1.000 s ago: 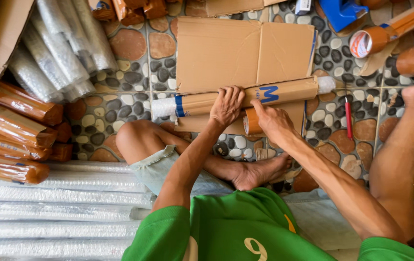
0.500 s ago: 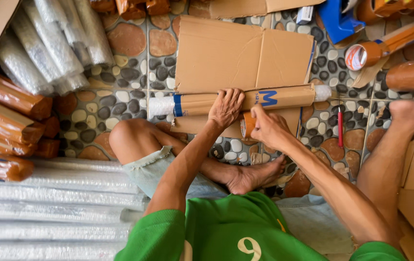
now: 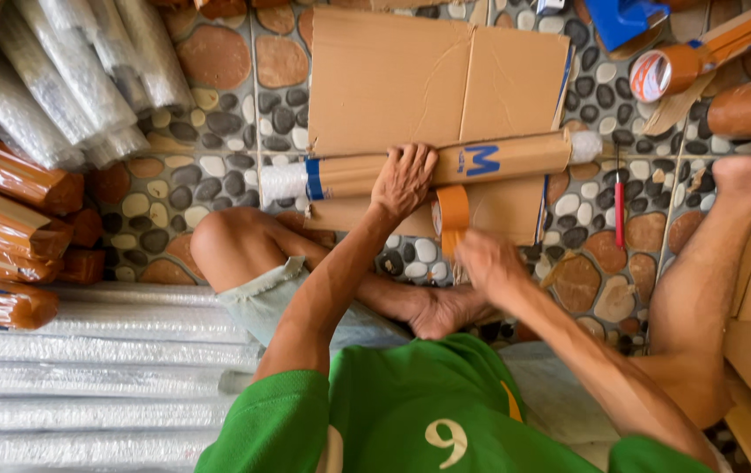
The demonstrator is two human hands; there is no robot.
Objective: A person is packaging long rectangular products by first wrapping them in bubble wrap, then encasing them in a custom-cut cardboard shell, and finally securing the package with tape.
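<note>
Head view | left hand (image 3: pixel 403 180) flat on cardboard-wrapped roll (image 3: pixel 446 165) lying on floor, pinning not gripping | right hand (image 3: pixel 489 263) blurred, pinching brown tape (image 3: pixel 453 215) strip | wrap on, seam taping underway, ends unsealed

Person seen from above: green jersey, pale shorts, bare limbs.
Short-sleeve green shirt (image 3: pixel 410 412) w/ white numeral on back & thin yellow stripe near the right shoulder; white trim at sleeve edge. Light grey-green shorts (image 3: pixel 279 298), frayed hem. Forearms, left hand (image 3: pixel 403 180), right hand (image 3: pixel 489 263), legs & feet uncovered; no gloves, no watch visible.
</note>
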